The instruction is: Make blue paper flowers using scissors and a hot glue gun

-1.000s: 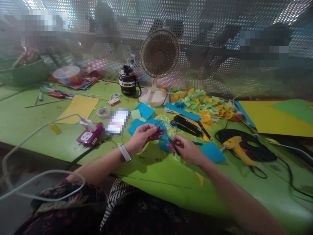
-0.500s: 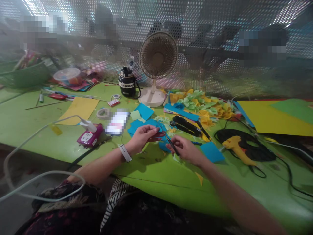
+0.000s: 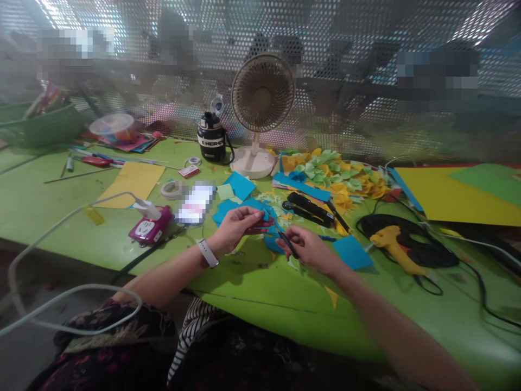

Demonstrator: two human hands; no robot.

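Observation:
My left hand [image 3: 240, 227], with a white watch on its wrist, pinches a small piece of blue paper [image 3: 266, 215] between thumb and fingers. Dark-handled scissors [image 3: 288, 244] are gripped in my right hand [image 3: 310, 248], their blades pointing up and left at that paper. The blades are thin and blurred, so I cannot tell how far apart they are. Blue sheets [image 3: 222, 210] lie behind my left hand, and a blue square [image 3: 353, 252] rests just right of my right hand. Pale green scraps [image 3: 280, 205] are scattered behind both hands.
A black stapler [image 3: 311, 209] lies beyond my right hand. To the right is a yellow glue gun [image 3: 396, 250] with its cord. A phone [image 3: 196, 203] and purple power socket [image 3: 150, 225] sit left. Behind stand a fan [image 3: 262, 100], a bottle [image 3: 211, 142] and folded paper pieces [image 3: 337, 171].
The scissors' blades have shifted slightly toward my left fingers and the blue paper. Both hands keep their grips in nearly the same place.

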